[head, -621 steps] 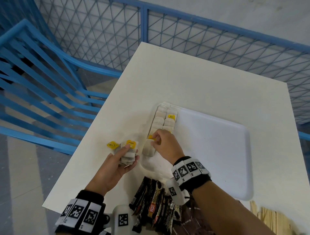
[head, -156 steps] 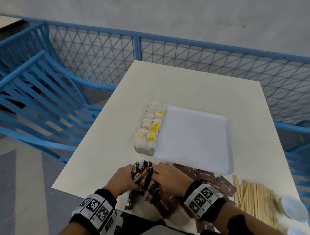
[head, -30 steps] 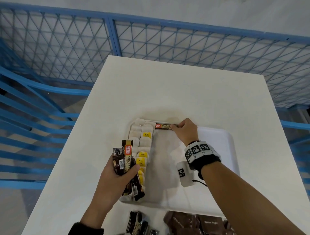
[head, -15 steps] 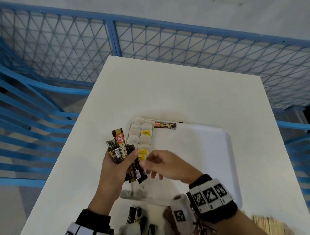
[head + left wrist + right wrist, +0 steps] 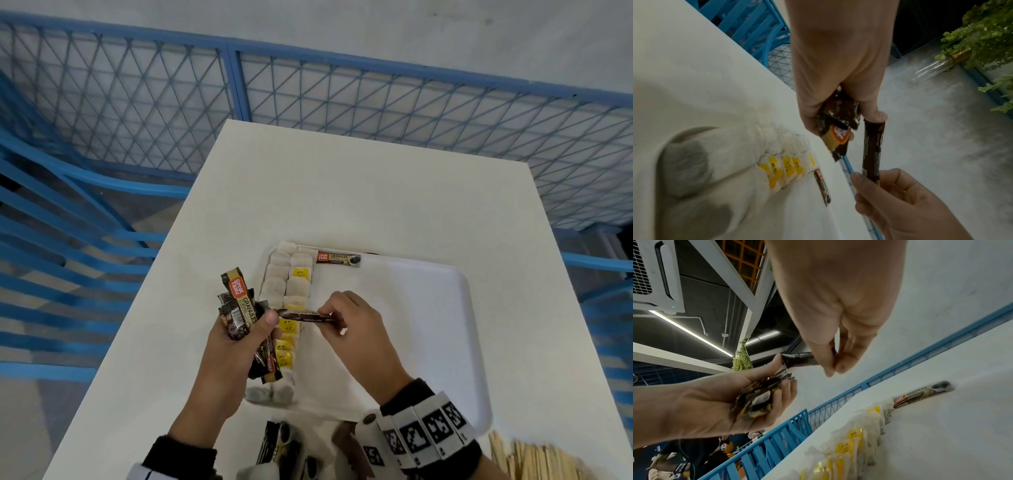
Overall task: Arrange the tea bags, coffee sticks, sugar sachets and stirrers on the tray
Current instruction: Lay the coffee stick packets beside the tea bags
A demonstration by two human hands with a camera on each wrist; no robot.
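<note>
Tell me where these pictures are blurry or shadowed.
Head view: sharp on the placed coffee stick, smeared along the bottom edge at the stirrers. Left wrist view: dark hand shadows on the tray. Right wrist view: the tea bags blur toward the bottom.

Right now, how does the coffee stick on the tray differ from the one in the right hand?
The coffee stick on the tray lies flat at the far edge, label up; the stick in the right hand hangs above the tea bags, pinched, its label unreadable. The first is free; the left hand also touches the second. Both are dark sticks.

Black sleeve cuffs (image 5: 181, 455), white marker-printed wristband (image 5: 424, 430), bare hands
</note>
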